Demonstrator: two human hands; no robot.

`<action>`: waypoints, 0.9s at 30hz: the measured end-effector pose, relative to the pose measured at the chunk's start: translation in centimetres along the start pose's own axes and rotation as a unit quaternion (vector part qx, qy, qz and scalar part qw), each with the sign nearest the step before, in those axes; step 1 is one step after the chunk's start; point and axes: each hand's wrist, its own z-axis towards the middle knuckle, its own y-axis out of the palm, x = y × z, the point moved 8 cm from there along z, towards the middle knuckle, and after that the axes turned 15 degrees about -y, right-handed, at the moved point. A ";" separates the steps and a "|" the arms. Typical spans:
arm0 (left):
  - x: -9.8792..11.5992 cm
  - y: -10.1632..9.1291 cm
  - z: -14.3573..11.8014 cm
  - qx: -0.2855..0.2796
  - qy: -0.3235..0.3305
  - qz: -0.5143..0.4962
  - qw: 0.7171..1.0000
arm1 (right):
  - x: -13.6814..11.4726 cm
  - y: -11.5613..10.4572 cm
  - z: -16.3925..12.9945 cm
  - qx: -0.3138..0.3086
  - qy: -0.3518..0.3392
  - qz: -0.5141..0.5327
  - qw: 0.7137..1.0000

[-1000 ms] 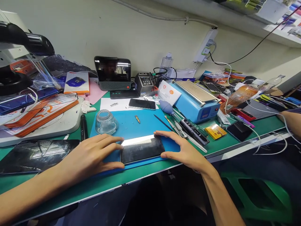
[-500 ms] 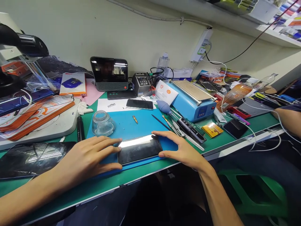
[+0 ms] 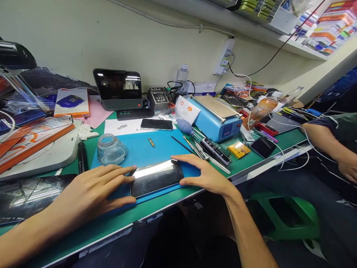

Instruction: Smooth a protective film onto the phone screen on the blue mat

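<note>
A dark-screened smartphone [image 3: 156,180] lies face up on the blue mat [image 3: 136,149], with a bright reflection along its upper part. My left hand [image 3: 97,188] holds its left end, index and middle fingers at the edge and thumb by the lower corner. At the other end my right hand [image 3: 206,175] grips it between thumb and index finger, one at each right corner. Beyond the phone stand a glass jar [image 3: 111,150] and a small gold screwdriver bit [image 3: 151,142]. Black tweezers [image 3: 181,144] rest near my right fingertips.
A large dark screen [image 3: 33,195] lies left, partly under my left forearm. Several tools, a black pen-like tool [image 3: 214,152] among them, lie right of the mat. Behind are a blue heating plate machine [image 3: 217,119] and another phone [image 3: 156,124]. Another person's arm [image 3: 326,141] is at right.
The view has swung to the right, so everything sits further left in the picture. Both hands keep the same hold on the phone. More of the other person's arm now shows.
</note>
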 end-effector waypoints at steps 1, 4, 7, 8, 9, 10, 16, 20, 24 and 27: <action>0.0 0.0 0.0 0.002 0.001 -0.001 1.000 | 0.0 0.0 0.0 0.000 -0.003 0.004 1.000; 0.2 -0.3 0.3 0.006 0.004 -0.001 1.000 | 0.0 0.1 0.0 0.005 -0.006 0.015 1.000; 0.5 -0.6 0.5 0.012 0.005 -0.008 1.000 | 0.2 -0.1 -0.1 0.017 -0.002 0.016 1.000; 0.5 -0.7 0.4 0.015 0.006 -0.010 1.000 | 0.2 -0.1 -0.1 0.020 0.000 0.015 1.000; 0.5 -0.6 0.3 0.016 0.006 -0.011 1.000 | 0.2 -0.1 -0.2 0.023 -0.001 0.013 1.000; 0.4 -0.4 0.0 0.013 0.004 -0.009 1.000 | 0.1 -0.1 -0.2 0.022 -0.004 0.013 1.000; -1.2 1.3 -1.3 -0.003 0.002 0.010 1.000 | -0.2 -0.1 -0.3 0.013 -0.041 0.013 0.999; -1.5 1.7 -1.6 0.008 0.019 0.023 1.000 | -0.1 -0.1 -0.5 0.003 -0.045 0.008 0.999; -1.9 2.5 -1.8 -0.027 -0.010 0.025 0.999 | -0.3 0.0 -0.7 -0.003 -0.050 0.004 0.999; -1.9 2.3 -1.8 -0.034 -0.025 0.017 0.999 | -0.2 0.2 -0.8 -0.003 -0.058 -0.002 0.998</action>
